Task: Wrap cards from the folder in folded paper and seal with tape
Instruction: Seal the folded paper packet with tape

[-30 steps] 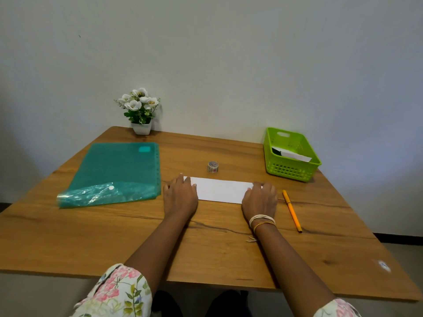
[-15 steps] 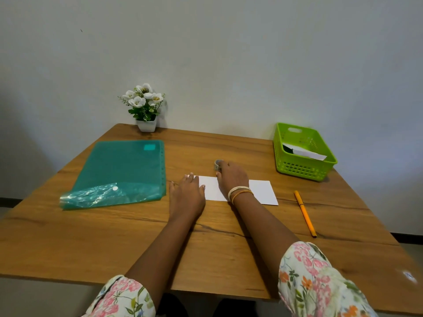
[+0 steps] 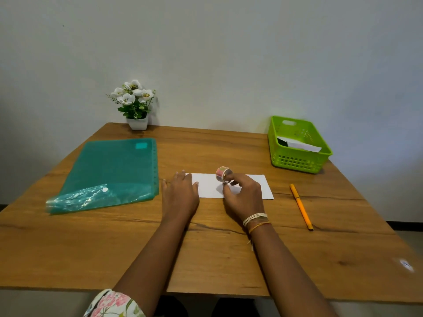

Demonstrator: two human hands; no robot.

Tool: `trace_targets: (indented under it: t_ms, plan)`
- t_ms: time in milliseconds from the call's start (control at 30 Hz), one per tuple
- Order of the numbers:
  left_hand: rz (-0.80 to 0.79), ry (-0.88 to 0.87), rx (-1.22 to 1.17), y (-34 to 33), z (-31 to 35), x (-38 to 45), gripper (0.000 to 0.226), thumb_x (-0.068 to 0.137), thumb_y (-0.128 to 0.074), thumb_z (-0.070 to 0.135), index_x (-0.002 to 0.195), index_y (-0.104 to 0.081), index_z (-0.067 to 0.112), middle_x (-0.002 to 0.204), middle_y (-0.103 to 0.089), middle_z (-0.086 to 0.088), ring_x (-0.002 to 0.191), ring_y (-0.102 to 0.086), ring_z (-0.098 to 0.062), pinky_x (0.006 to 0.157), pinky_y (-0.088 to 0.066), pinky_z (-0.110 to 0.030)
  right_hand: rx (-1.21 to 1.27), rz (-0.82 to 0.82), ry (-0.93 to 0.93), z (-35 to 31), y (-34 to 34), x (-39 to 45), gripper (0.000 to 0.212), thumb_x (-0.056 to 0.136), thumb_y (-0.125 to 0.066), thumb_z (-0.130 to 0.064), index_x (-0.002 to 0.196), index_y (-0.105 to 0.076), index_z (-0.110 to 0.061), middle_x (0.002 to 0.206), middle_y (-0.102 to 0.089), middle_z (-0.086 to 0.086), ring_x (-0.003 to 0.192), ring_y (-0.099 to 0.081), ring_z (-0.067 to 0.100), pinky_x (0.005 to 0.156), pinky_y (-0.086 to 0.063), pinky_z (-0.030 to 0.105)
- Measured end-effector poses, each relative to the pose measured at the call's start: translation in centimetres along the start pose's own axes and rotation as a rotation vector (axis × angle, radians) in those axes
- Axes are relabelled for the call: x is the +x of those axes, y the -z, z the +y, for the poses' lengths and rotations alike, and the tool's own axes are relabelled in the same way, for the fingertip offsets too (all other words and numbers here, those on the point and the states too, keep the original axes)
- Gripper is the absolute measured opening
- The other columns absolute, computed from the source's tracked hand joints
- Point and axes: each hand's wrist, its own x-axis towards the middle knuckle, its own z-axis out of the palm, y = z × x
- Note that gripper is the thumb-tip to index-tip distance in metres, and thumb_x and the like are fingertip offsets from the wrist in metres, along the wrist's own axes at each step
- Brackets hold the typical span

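A folded white paper (image 3: 263, 186) lies flat in the middle of the wooden table (image 3: 206, 259). My left hand (image 3: 179, 193) presses flat on the paper's left end with straight fingers. My right hand (image 3: 243, 195) pinches a small patterned tape roll (image 3: 223, 174) and holds it lifted just above the paper. A teal plastic folder (image 3: 109, 172) with a snap button lies to the left. No cards show; whatever the paper wraps is hidden.
A lime green basket (image 3: 297, 160) holding a white paper stands at the back right. An orange pen (image 3: 301, 209) lies right of the paper. A small white pot of white flowers (image 3: 135, 106) sits against the wall at the back left.
My right hand left the paper's right end, reached back to the tape roll behind the paper, picked it up and drew it toward me over the paper. My left hand stayed in place.
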Motion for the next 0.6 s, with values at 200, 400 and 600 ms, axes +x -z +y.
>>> trace_targets:
  t_ms: [200,400,600]
  plan:
    - [0.220,-0.179,-0.608,0.9,1.8,-0.8,0.022,0.094,-0.052,0.023,0.109,-0.068,0.020,0.114,-0.068,0.003,0.114,-0.058,-0.014,0.106,-0.040,-0.045,0.075,-0.071,-0.044,0.3,-1.0,0.2,0.021,0.073,-0.070,-0.019,0.093,-0.075,-0.020,0.093,-0.074,-0.003,0.086,-0.066,0.012,0.080,-0.054,0.031]
    - [-0.030,-0.128,-1.059,0.7,3.3,-0.9,0.011,0.084,-0.071,0.019,0.094,-0.068,0.023,0.092,-0.071,0.010,0.094,-0.065,-0.005,0.084,-0.051,-0.027,0.131,-0.048,-0.074,0.7,-0.8,0.6,0.017,0.076,-0.070,-0.021,0.091,-0.077,-0.020,0.091,-0.076,-0.004,0.085,-0.067,0.008,0.076,-0.052,0.023]
    - [-0.013,-0.076,-1.107,0.5,2.3,-0.2,0.024,0.084,-0.065,0.002,0.103,-0.068,0.017,0.100,-0.071,0.007,0.097,-0.065,-0.006,0.084,-0.051,-0.023,0.176,-0.068,-0.009,-0.1,-0.8,0.3,0.017,0.075,-0.067,-0.012,0.084,-0.076,-0.024,0.080,-0.067,-0.012,0.068,-0.058,0.003,0.060,-0.041,0.010]
